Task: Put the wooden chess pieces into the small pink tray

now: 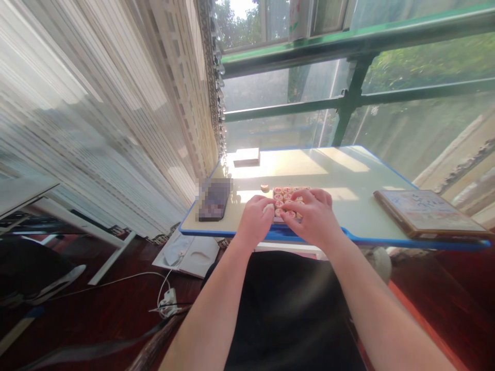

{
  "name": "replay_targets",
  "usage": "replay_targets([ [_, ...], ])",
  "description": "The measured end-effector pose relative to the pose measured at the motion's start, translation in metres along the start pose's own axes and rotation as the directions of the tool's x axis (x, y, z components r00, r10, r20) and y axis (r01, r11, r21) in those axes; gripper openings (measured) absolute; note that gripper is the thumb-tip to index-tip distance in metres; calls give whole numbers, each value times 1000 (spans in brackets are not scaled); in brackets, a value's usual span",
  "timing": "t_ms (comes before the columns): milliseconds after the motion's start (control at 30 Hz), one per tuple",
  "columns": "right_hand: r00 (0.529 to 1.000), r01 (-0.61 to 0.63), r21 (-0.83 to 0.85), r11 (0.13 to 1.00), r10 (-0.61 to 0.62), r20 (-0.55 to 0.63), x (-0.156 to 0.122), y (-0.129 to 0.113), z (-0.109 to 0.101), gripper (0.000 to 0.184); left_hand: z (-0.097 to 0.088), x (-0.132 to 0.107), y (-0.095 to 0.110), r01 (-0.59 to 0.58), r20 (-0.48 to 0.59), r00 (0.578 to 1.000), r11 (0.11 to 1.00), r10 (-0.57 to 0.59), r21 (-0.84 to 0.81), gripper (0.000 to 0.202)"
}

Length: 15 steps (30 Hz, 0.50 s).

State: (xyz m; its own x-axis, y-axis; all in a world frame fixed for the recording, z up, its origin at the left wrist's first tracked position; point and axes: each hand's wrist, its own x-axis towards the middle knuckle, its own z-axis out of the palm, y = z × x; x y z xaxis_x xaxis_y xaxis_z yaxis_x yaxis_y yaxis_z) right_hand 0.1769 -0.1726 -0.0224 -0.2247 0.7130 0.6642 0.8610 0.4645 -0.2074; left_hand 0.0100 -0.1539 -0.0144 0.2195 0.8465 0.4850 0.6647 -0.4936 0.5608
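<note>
Rows of round Chinese chess pieces [287, 197] with red characters sit packed in a shallow box [277, 220] near the table's front edge. At the box's left side is my left hand [255, 220], its fingers curled in; something pale shows at the fingertips, but I cannot make out what. My right hand [316, 212] reaches over the right part of the box. Its fingers are apart and bent, with the tips at the pieces, and it covers several of them. One loose piece [264, 187] lies on the table just beyond the box's left corner.
The pale table [340, 180] has a blue rim. A phone [212, 201], partly blurred, lies on the left, and a small white box [246, 156] at the back left. A flat wooden-edged box [429, 211] rests at the right. Curtains [154, 103] hang close on the left.
</note>
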Motion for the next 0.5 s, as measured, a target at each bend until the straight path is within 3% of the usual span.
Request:
replay_targets([
  [233, 999, -38, -4, 999, 38, -25, 8, 3, -4, 22, 1, 2, -1, 60, 5, 998, 998, -60, 24, 35],
  [500, 994, 6, 31, 999, -9, 113, 48, 31, -3, 26, 0, 7, 1, 98, 73, 992, 992, -104, 77, 39],
])
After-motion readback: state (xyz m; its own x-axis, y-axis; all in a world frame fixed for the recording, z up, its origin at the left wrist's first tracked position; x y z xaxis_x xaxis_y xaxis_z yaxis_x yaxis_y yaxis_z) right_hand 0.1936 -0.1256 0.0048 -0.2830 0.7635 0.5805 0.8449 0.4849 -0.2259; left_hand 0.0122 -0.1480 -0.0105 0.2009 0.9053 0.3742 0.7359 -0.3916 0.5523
